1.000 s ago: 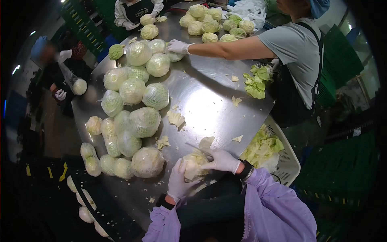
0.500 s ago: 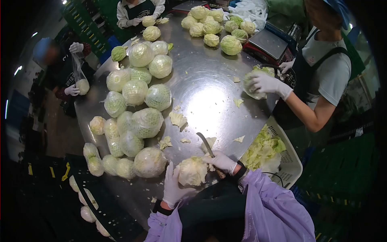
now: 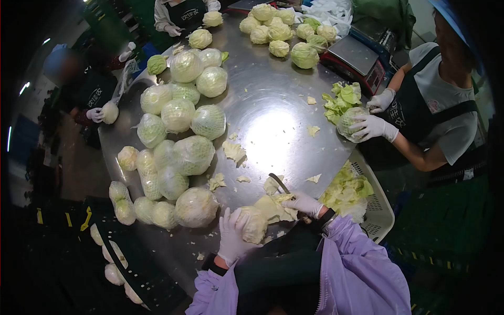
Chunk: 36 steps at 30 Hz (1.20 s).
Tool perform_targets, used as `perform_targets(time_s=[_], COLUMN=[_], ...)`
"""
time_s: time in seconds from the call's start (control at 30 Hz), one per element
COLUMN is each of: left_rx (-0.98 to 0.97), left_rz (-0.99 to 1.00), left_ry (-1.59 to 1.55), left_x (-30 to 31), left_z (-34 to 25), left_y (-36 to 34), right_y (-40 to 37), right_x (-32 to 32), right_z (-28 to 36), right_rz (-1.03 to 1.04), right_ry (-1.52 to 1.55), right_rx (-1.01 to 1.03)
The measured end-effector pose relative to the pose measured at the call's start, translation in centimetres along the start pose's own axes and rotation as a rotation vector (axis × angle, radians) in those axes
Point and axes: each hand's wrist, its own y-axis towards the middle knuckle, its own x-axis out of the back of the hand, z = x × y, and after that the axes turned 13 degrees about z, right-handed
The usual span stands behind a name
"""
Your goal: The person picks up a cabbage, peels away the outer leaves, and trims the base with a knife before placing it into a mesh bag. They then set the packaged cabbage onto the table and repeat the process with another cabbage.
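My gloved left hand [image 3: 233,239] is wrapped round the left side of a pale cabbage [image 3: 254,224] at the table's near edge. To its right, my gloved right hand [image 3: 306,203] keeps hold of a knife [image 3: 279,181] whose curved dark blade points up and left; the handle is mostly hidden. Loose outer cabbage leaves [image 3: 274,208] hang between the cabbage and my right fingers, which seem to grip them too. Just left of my left hand lies a big wrapped cabbage [image 3: 196,207].
Several netted and wrapped cabbages [image 3: 177,115] cover the steel table's [image 3: 262,105] left side. A white basket [image 3: 386,215] of leaves stands at right. Beyond it a co-worker's gloved hands [image 3: 374,126] hold a cabbage. Scales [image 3: 353,55] and piled cabbages [image 3: 273,31] are farther back.
Leaves have come away from the cabbage toward my right hand, which has moved slightly right and up. My left fingers have closed round the cabbage. At right, the co-worker's cabbage has been parted from its green leaves.
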Motion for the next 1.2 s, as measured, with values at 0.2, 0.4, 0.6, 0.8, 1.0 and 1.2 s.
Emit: perform_targets(time_s=[0.2,0.4,0.6,0.8,1.0,1.2], left_rx=[0.239,0.160,0.051,0.149,0.075,0.272], left_rz=[-0.307,-0.314,-0.218,-0.231,0.038,-0.255], left_ry=[-0.966,-2.107,-2.415,-1.600,-1.529,-1.280], left_x=[-1.5,-1.9,-1.0,0.0,4.4,12.3], left_z=[1.4,0.3,-1.1,-2.5,-0.5,5.5], left_y=[-0.4,1.8,5.6,6.2,2.7,-5.0], right_y=[-0.3,-9.4,-11.4,-0.9,1.9,6.0], right_x=[0.0,5.9,1.4,-3.7,-5.5,0.9], right_z=[-1.4,-0.6,4.9,2.1,3.7,6.6], right_rz=[-0.122,-0.333,-0.611,0.127,0.053,0.231], right_ry=[-0.243,-0.784,-0.789,0.170,0.640,0.907], right_rx=[0.124,-0.096,0.137,0.282,0.501,0.555])
